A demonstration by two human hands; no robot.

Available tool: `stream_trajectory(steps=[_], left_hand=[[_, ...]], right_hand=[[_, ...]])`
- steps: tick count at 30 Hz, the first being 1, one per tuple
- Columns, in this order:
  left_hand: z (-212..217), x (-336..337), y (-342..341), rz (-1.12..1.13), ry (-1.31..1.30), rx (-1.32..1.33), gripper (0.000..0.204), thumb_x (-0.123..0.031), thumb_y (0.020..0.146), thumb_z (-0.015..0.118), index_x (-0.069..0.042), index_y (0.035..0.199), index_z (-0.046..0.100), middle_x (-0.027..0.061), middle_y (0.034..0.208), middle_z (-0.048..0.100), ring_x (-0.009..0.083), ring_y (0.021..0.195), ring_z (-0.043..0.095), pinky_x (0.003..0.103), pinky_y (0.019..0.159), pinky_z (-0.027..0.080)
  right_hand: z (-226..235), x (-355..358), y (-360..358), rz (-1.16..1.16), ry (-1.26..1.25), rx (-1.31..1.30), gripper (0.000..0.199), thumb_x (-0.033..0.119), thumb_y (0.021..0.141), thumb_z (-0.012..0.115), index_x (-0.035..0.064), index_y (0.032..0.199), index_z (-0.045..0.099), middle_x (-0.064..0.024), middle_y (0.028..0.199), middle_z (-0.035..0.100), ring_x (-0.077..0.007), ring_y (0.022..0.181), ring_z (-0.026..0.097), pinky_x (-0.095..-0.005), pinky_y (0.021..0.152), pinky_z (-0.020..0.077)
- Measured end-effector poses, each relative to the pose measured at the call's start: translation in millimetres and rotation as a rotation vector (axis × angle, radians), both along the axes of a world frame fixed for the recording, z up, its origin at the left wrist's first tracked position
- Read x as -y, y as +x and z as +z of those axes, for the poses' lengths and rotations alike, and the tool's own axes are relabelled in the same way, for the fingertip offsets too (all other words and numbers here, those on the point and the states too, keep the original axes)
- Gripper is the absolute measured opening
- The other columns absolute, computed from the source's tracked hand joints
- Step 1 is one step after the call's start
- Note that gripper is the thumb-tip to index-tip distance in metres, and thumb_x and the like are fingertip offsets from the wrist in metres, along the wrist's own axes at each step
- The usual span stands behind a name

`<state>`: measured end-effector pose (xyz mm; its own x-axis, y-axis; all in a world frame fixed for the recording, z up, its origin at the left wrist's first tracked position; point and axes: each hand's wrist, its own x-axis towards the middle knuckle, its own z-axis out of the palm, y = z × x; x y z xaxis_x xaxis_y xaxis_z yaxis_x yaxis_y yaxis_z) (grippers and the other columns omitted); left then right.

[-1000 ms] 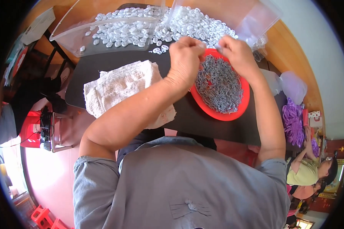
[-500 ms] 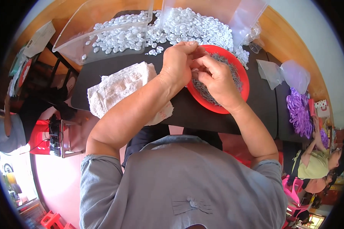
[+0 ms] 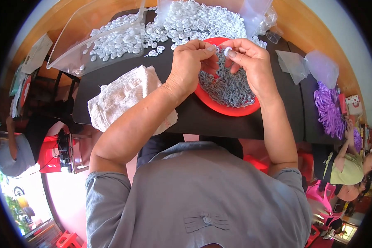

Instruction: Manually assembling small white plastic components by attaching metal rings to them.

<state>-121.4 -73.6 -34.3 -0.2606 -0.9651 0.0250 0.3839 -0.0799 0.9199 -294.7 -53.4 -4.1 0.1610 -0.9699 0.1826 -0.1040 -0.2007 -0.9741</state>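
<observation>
Over the far part of a round red basin (image 3: 238, 112), my two hands are raised close together. My right hand (image 3: 254, 62) pinches a small white oval plastic piece (image 3: 227, 51) between thumb and fingertips. Opposite it, my left hand (image 3: 189, 63) has its thumb and index finger pressed together. Whatever lies at those left fingertips is too small to make out. The basin holds a heap of small grey metal-looking pieces (image 3: 227, 89). Beyond it spreads a large pile of white oval pieces (image 3: 202, 22), some with holes.
A folded white towel (image 3: 122, 95) lies left of the basin on the dark table (image 3: 277, 122). Behind it stands a clear plastic bin (image 3: 72, 62) with more white pieces. Plastic bags (image 3: 322, 68) and purple ribbons (image 3: 328, 111) lie at right. Other people (image 3: 347, 167) are at both sides.
My hands have moved apart, and the white piece in my right fingers now shows plainly. More of the grey heap in the basin is visible. The whole view has shifted slightly.
</observation>
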Motion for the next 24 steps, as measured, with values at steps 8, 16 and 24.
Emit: stream_trajectory(steps=[8, 16, 24], left_hand=[[-1.1, -1.7, -1.1, -0.069, 0.023, 0.031, 0.015, -0.013, 0.092, 0.057, 0.002, 0.090, 0.060, 0.0089, 0.077, 0.063, 0.0192, 0.067, 0.062, 0.030, 0.060, 0.047], [0.2, -3.1, -0.9, -0.096, 0.027, 0.050, 0.014, -0.012, 0.092, 0.057, 0.002, 0.090, 0.060, 0.0086, 0.076, 0.063, 0.0177, 0.065, 0.061, 0.029, 0.058, 0.047], [2.1, -5.8, -0.7, -0.112, 0.040, 0.118, 0.015, -0.013, 0.091, 0.059, 0.002, 0.089, 0.061, 0.0086, 0.074, 0.063, 0.0161, 0.063, 0.061, 0.027, 0.056, 0.047]], right_hand=[[-2.2, -2.9, -8.0, -0.029, -0.088, -0.131, 0.018, 0.005, 0.089, 0.058, 0.0006, 0.103, 0.068, -0.0029, 0.084, 0.064, -0.0086, 0.071, 0.058, -0.0226, 0.061, 0.0446], [-2.0, 3.0, -12.5, 0.015, 0.050, 0.073, 0.017, 0.008, 0.091, 0.056, -0.0005, 0.103, 0.064, -0.0076, 0.087, 0.066, -0.0137, 0.073, 0.063, -0.0238, 0.058, 0.0456], [-1.2, 1.4, -14.6, 0.013, 0.026, 0.038, 0.021, 0.007, 0.088, 0.055, -0.0026, 0.105, 0.064, -0.0055, 0.082, 0.063, -0.0125, 0.072, 0.061, -0.0224, 0.059, 0.0442]])
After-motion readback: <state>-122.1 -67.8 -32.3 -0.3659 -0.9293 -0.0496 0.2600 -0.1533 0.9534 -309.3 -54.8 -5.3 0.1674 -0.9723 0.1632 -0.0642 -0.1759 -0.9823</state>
